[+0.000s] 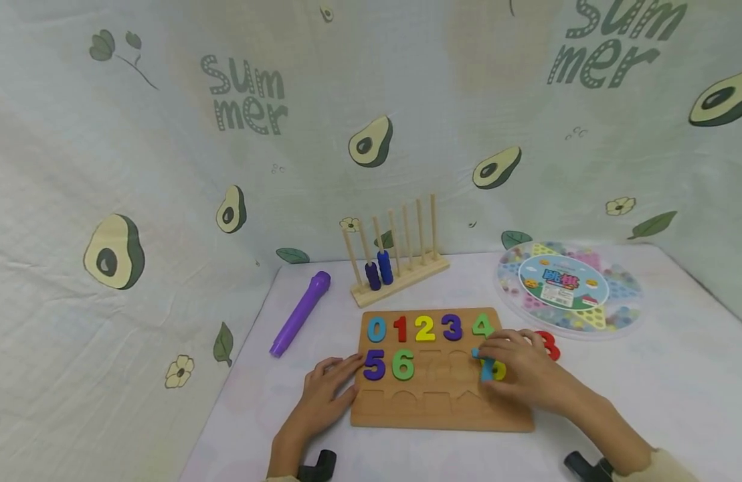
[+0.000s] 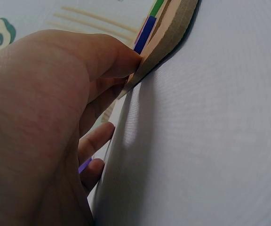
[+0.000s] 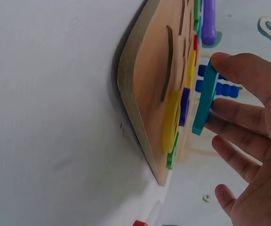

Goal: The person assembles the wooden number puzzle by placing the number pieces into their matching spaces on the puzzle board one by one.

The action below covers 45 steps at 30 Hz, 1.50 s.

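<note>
A wooden number board [image 1: 449,418] lies flat with its coloured digits. The top row holds 0, 1, 2, 3 and 4; below sit the purple 5 [image 1: 374,365] and green 6 [image 1: 403,365]. My left hand [image 1: 328,391] touches the board's left edge with thumb and fingertips. My right hand [image 1: 530,371] pinches a blue number 7 [image 3: 206,99] between thumb and fingers, raised above the board's surface. Under it a yellow digit [image 3: 172,122], partly hidden in the head view, lies on the board's right side. A red digit [image 1: 550,345] is partly hidden behind the right hand.
Behind the board stands a wooden peg rack [image 1: 407,273] with blue beads on two pegs. A purple tube [image 1: 300,314] lies at the left. A round clear-lidded game box [image 1: 563,284] is at the back right, before the printed cloth backdrop [image 1: 431,80].
</note>
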Available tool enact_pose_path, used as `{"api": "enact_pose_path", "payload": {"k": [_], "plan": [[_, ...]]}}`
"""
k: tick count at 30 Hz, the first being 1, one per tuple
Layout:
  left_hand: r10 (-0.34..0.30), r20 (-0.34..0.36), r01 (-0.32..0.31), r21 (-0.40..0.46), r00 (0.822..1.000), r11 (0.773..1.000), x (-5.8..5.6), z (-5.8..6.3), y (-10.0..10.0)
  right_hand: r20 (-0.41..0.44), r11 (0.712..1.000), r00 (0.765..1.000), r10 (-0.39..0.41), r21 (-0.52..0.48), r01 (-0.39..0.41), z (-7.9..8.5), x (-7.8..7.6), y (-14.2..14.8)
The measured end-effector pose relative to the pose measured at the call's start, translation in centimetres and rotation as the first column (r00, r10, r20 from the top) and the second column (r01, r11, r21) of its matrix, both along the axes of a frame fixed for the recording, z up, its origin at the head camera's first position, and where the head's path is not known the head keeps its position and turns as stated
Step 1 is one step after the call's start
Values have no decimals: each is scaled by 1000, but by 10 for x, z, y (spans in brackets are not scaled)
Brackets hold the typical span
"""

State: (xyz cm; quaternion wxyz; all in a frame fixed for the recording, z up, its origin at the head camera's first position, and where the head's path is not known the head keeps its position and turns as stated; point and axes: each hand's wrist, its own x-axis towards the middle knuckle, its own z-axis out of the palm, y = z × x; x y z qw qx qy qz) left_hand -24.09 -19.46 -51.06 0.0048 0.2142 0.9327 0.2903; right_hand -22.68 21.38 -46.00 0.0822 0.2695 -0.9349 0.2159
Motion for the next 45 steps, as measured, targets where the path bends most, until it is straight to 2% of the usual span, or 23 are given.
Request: {"api": "enact_pose_path", "payload": {"k": [8, 18, 23, 34, 45], "plan": [[2, 12, -2, 5, 1000, 1000, -2, 5, 0, -25, 999, 999, 33, -17, -34, 2, -5, -12], [10, 3, -10, -13, 1000, 1000, -2, 1, -2, 45, 999, 998, 34, -5, -33, 5, -11, -26], [-12, -9, 12, 2, 1000, 1000, -2, 0, 0, 68, 998, 996, 57, -16, -56, 0, -14, -31], [3, 8, -3, -11, 1000, 1000, 1, 0, 2, 27, 996, 995, 91, -7, -91, -6, -18, -44], [8, 24, -8, -9, 1000, 1000, 3, 1, 0, 51, 995, 994, 97, 10, -97, -5, -22, -56]]}}
